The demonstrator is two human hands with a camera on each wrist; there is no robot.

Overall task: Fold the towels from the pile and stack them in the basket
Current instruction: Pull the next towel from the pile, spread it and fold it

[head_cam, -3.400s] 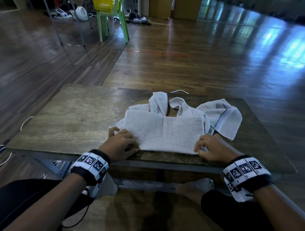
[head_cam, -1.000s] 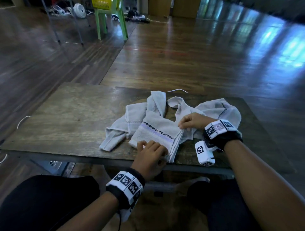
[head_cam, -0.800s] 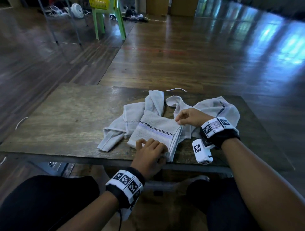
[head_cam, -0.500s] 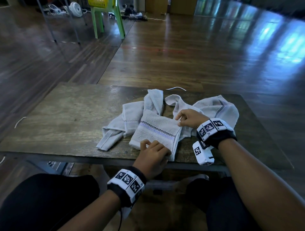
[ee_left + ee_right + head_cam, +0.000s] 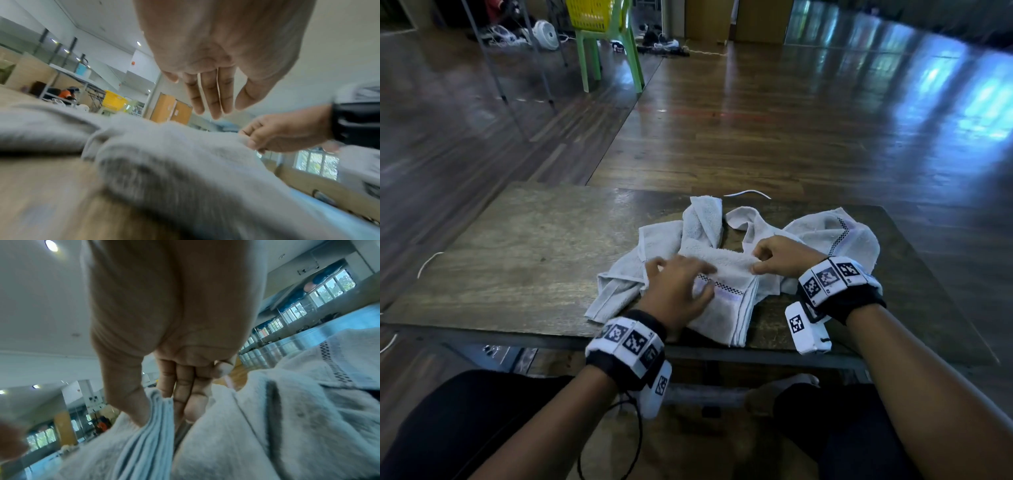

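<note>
Dark polished plank floor (image 5: 808,113) runs to the far wall. A worn brown wooden surface (image 5: 524,246) stands in the foreground, with the person seated at its near edge. A green plastic chair (image 5: 613,51) stands well apart on the floor beyond, carrying a yellow slatted plastic basket (image 5: 592,13).

A loose pile of crumpled grey terry towels (image 5: 835,236) lies at the middle and right of the surface. In front of the pile, touching it, lies a partly folded grey terry towel with a checked band (image 5: 726,301), its near end reaching the front edge of the surface.

The left hand (image 5: 678,287) rests on top of this towel, fingers (image 5: 209,95) straight and spread, gripping nothing; the left wrist view shows them extended above the cloth. The right hand (image 5: 780,260) is at the towel's far right corner, fingers (image 5: 185,386) and thumb pinched on the stacked fold edges. Both wrists carry black bands with white coded markers (image 5: 828,279).
</note>
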